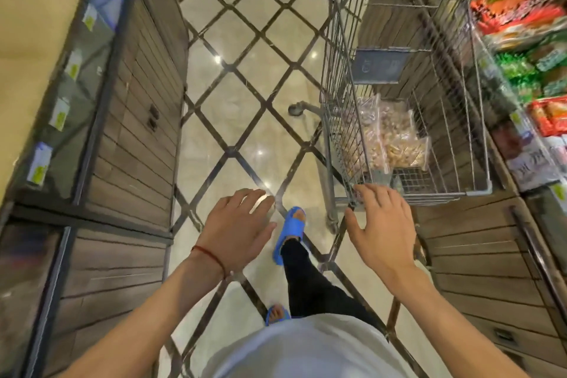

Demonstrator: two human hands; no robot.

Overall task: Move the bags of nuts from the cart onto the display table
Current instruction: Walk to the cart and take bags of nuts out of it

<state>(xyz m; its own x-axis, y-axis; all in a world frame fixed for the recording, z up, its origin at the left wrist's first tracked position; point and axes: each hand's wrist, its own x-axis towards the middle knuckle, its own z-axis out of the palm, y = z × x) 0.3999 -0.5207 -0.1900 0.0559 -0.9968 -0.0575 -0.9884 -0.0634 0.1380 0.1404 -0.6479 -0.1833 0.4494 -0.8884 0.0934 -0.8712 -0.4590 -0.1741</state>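
Looking down at a wire cart [337, 92] standing directly beyond the right hand [380, 230]. Carrying, ahead of that hand's fingertips and lower down, clear bags of nuts [395, 138] lying heaped on the basket's wire bottom, leaning against the wall on the left-hand side. Showing bare mesh between the bags and the near rim, and a grey panel [380, 67] hanging farther ahead of the bags.

Holding the right hand palm down, fingers and thumb spread wide, gripping nothing, fingertips hovering over the cart's near left corner; not showing clearly whether touching the rim or staying just clear of it. Holding the left hand [239, 230] level with the right and apart from it, off to its left over the tiled floor [245, 86], palm down, fingers straight and loosely together, thumb out, gripping nothing. Wearing a red thread [211, 255] round the left wrist. Stretching both bare forearms forward. Standing with a blue sandal [291, 233] down between the two hands.

Passing, right of the right hand, a wood-fronted counter [478, 255] bearing coloured packets [521, 18] beyond and right of the cart; passing, left of the left hand, a glass-fronted cabinet [61, 107] bearing small price tags.
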